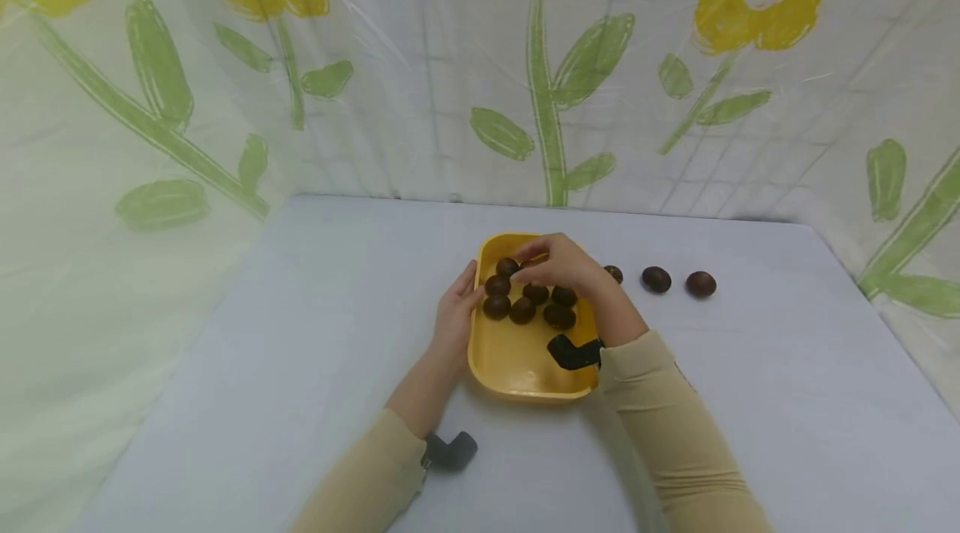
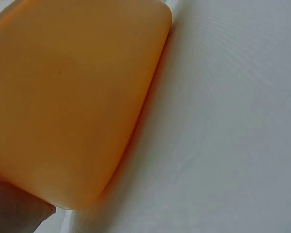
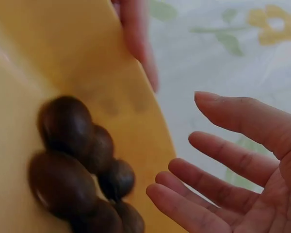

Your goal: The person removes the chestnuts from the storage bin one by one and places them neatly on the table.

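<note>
Tray: We see a yellow plastic tray (image 1: pixel 525 362), rectangular with rounded corners, near the middle of a white-covered table (image 1: pixel 337 308).
Brown pieces inside: At least seven glossy, dark brown egg-shaped pieces (image 1: pixel 522 311) cluster toward the tray's far end; its near part shows bare yellow.
Left hand: We find the left hand (image 1: pixel 452 315) gripping the tray's left side, thumb at the rim and fingers along the outside.
Right hand: The right hand (image 1: pixel 561 263) is over the tray's far right part; from its wrist camera we see the fingers apart and loosely extended, holding nothing.
Brown pieces outside: To the right of the tray, three similar brown ovals (image 1: pixel 656 280) lie in a row on the table, the nearest to the tray partly hidden by the right hand.
Sleeves: Both arms wear beige sleeves (image 1: pixel 675 416).
Backdrop: Behind the table we see a white sheet (image 1: pixel 390 58) printed with yellow flowers and green leaves.
</note>
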